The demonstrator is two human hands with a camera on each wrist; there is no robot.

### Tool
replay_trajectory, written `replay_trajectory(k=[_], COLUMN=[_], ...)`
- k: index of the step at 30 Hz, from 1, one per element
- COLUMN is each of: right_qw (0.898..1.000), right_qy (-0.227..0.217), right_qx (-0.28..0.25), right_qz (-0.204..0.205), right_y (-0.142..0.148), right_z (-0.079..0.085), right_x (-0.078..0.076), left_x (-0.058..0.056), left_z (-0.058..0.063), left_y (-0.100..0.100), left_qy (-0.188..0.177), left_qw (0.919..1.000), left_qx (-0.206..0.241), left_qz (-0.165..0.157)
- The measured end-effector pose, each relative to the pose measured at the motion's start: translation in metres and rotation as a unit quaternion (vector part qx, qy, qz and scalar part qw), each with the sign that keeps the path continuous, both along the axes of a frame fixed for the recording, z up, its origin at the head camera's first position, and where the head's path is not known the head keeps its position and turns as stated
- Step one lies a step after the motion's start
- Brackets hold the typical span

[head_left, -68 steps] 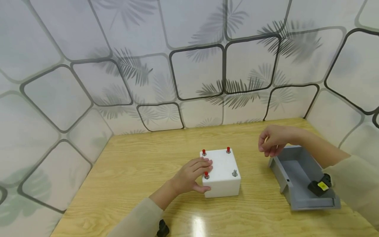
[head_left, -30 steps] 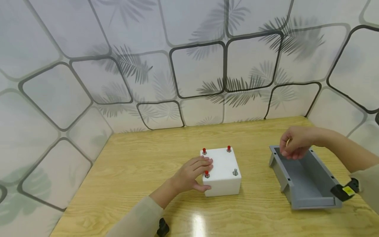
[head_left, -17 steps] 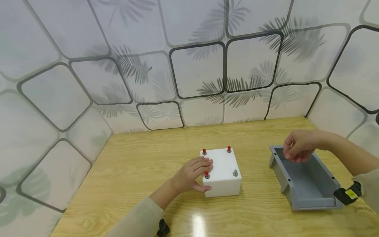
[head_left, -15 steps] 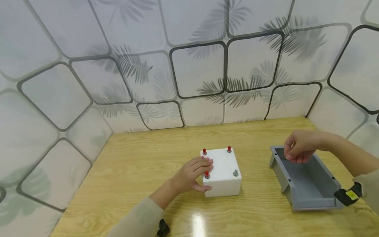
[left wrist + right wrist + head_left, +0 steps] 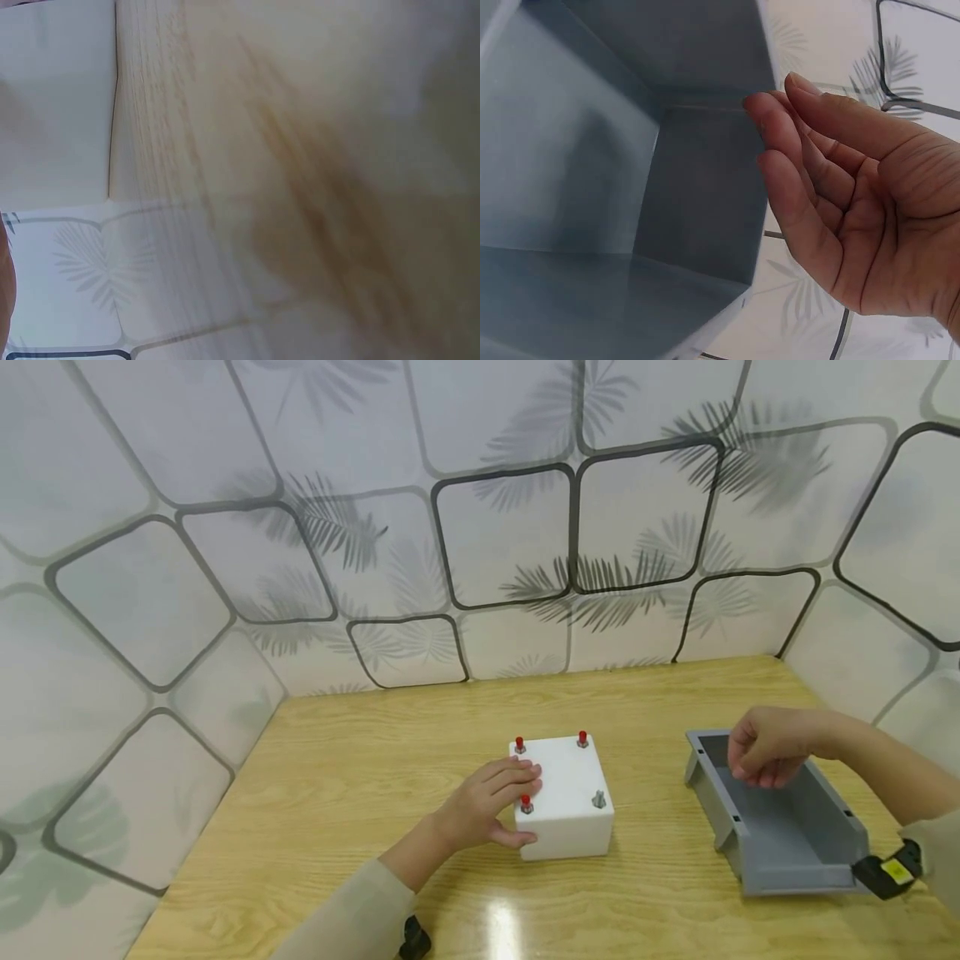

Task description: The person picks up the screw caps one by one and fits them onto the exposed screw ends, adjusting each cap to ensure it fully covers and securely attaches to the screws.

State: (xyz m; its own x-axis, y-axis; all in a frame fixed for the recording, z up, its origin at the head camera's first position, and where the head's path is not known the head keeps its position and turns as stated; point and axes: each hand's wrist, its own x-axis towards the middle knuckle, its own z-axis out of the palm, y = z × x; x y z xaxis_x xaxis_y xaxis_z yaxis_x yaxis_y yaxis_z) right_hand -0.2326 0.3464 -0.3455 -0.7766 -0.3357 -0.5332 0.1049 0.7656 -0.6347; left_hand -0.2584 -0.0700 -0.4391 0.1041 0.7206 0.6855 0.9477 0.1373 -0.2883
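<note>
A white square block point(image 5: 566, 781) stands on the table. Three of its top corners carry red-tipped metal posts; a bare grey metal piece point(image 5: 598, 799), perhaps a wing nut, sits at the near right corner. My left hand point(image 5: 480, 802) holds the block's left side, fingers over the top and thumb against the front. In the left wrist view the block point(image 5: 56, 105) shows at the left edge. Over the far end of a grey plastic bin point(image 5: 716, 802) hovers my right hand point(image 5: 772, 747). In the right wrist view its fingers point(image 5: 795, 199) curl loosely around nothing.
The wood-grain table point(image 5: 360, 760) spreads left of the block and between block and bin. A patterned wall covering point(image 5: 510, 643) rises along the back and both sides. A black wrist camera point(image 5: 888, 870) on the right arm overlaps the bin's near right corner.
My right hand has moved right from beside the bin's far left corner to above its inside, and sunk slightly. The left hand and block have stayed in place.
</note>
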Motion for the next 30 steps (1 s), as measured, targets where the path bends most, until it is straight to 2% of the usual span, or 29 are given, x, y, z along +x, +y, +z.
replay_trajectory(k=[13,21,30], right_qw=[1.0,0.999,0.998], right_qy=[0.0,-0.002,-0.015], right_qx=[0.008,0.039,0.056], right_qz=[0.005,-0.007,0.016], right_y=[0.0,-0.004,-0.005], right_z=[-0.02,-0.028,-0.035], right_x=[0.007,0.01,0.016], left_x=[0.001,0.0,0.0], left_z=[0.001,0.0,-0.002], left_y=[0.001,0.0,0.0], left_qy=[-0.002,-0.001,-0.004], left_qw=[1.0,1.0,0.9999], left_qx=[-0.003,-0.003,-0.006], left_qz=[0.002,0.007,0.01])
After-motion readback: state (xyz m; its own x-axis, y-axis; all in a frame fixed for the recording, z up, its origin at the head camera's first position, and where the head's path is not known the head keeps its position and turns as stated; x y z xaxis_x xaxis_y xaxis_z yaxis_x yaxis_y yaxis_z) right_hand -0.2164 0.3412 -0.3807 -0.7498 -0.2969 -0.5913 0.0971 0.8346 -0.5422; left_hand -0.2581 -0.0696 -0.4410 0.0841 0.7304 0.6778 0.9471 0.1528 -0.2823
